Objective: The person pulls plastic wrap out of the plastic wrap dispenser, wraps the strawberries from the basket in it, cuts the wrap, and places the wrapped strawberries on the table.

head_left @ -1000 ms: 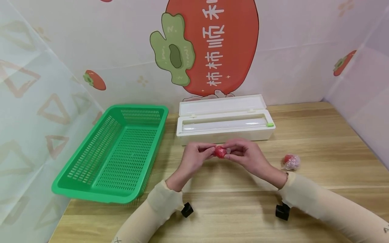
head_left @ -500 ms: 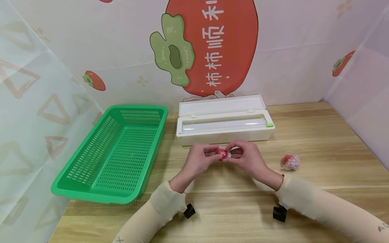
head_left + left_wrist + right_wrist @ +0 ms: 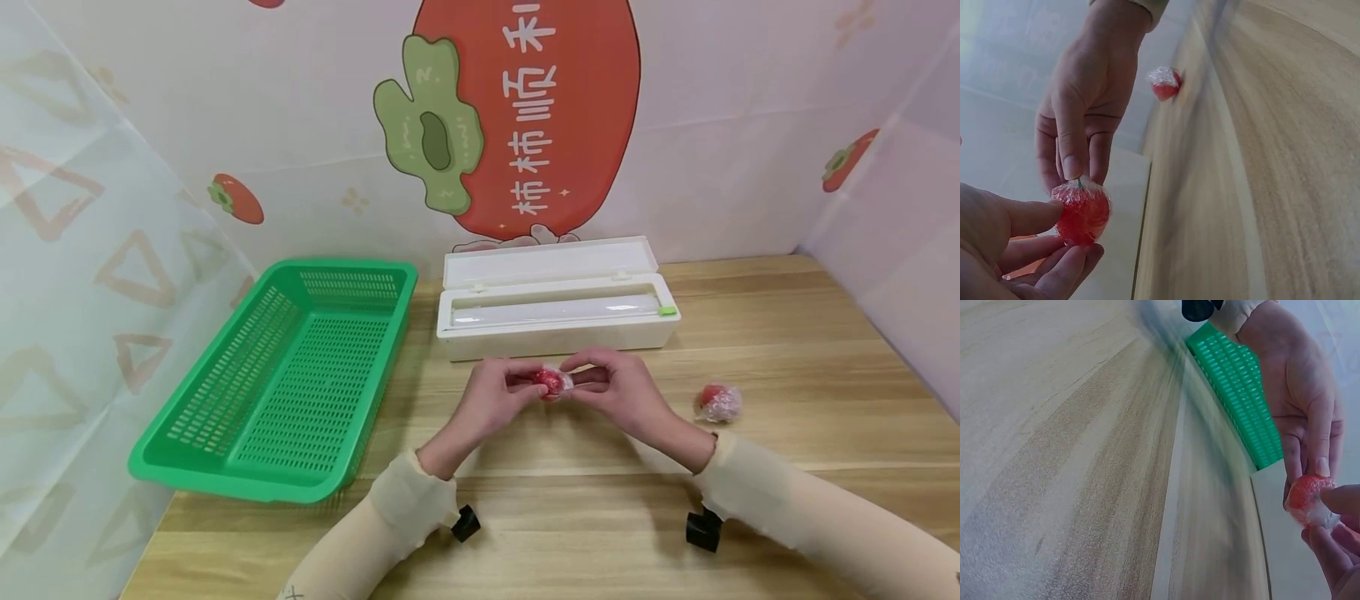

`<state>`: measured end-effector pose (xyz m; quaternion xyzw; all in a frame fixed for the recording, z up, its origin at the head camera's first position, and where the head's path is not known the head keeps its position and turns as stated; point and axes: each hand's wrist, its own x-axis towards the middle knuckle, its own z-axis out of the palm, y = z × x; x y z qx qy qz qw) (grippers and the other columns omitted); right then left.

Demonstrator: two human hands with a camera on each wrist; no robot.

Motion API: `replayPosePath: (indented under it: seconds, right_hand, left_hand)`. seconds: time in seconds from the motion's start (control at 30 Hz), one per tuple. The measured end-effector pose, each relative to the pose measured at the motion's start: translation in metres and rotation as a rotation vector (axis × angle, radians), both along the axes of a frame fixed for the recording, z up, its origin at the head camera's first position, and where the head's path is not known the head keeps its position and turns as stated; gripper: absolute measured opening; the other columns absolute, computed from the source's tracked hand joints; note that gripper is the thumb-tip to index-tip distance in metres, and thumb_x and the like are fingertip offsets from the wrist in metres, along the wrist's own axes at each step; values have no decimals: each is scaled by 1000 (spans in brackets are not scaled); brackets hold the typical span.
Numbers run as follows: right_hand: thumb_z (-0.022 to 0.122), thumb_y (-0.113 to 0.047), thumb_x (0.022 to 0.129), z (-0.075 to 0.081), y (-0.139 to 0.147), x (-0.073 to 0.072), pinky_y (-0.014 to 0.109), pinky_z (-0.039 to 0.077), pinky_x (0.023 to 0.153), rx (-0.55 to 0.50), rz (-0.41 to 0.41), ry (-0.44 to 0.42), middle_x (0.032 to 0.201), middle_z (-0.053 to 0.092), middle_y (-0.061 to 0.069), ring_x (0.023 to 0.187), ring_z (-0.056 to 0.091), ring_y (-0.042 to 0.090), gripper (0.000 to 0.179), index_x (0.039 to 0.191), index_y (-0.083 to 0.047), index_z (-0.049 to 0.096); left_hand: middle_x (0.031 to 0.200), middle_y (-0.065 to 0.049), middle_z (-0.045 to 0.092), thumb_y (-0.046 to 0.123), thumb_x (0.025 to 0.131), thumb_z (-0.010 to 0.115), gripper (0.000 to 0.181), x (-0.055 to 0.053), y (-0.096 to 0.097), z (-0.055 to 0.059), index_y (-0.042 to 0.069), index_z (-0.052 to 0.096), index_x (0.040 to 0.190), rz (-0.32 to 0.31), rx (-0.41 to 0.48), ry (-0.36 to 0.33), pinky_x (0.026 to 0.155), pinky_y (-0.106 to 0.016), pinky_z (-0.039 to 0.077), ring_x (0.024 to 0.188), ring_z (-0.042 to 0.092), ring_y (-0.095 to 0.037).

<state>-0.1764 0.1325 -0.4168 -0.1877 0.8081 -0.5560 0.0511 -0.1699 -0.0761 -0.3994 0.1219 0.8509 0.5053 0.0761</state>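
Observation:
A small round red fruit wrapped in clear cling film is held between both hands above the table. My left hand grips its left side with the thumb in front and fingers behind, as the left wrist view shows. At the fruit's right side, my right hand pinches the gathered film, thumb and fingertips close together. A green bit of stem shows under the film near the right thumb. To the right on the table lies a second film-wrapped red fruit, touched by neither hand.
Behind the hands stands a white cling film box, lid raised, with a roll inside and a green slider at its right end. A green perforated basket sits at the left. Printed wall sheets enclose the wooden table.
The held fruit has shifted slightly rightward with the left hand. More clear film now shows at its right side, where the right fingers have drawn together.

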Motion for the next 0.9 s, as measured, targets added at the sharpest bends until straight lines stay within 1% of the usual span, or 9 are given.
replayPosePath:
  seconds: [0.2,0.37,0.57,0.63,0.73,0.9]
  right_hand:
    - [78,-4,82,1,2,1,26,58,83,20,30,9,114,69,18,103,71,30,34,114,-3,68]
    - [80,-8,81,3,5,2,27,59,83,27,27,19,113,70,16,102,71,29,34,113,-4,69]
    - [79,-7,81,4,7,4,27,59,82,59,25,45,111,70,14,101,71,27,33,113,-5,69]
    - [79,-6,81,5,8,5,27,59,82,71,27,55,111,70,13,100,71,26,33,113,-6,69]
    - [79,-5,82,6,11,7,27,59,81,96,39,75,111,71,10,100,71,24,33,113,-8,69]
    - [79,-7,82,8,24,11,28,60,81,183,71,136,111,71,5,99,70,20,32,112,-13,70]
  left_hand:
    - [105,-12,76,9,83,78,25,0,3,-3,5,75,107,27,118,-71,75,-24,60,91,75,-19]
    - [104,-12,76,10,82,79,25,2,6,-3,6,75,107,18,133,-72,75,-24,60,90,75,-19]
    - [102,-12,76,7,81,79,24,3,10,-4,5,76,105,-1,140,-54,73,-22,59,88,75,-18]
    - [103,-12,76,7,82,79,24,4,10,-4,5,76,106,-8,130,-52,72,-21,59,87,75,-17]
    - [105,-11,76,9,84,78,25,5,11,-4,6,75,108,-35,88,-33,74,-20,58,88,74,-15]
    - [111,-8,75,13,88,74,28,6,8,-4,6,73,115,-84,-40,39,79,-18,56,94,72,-14]
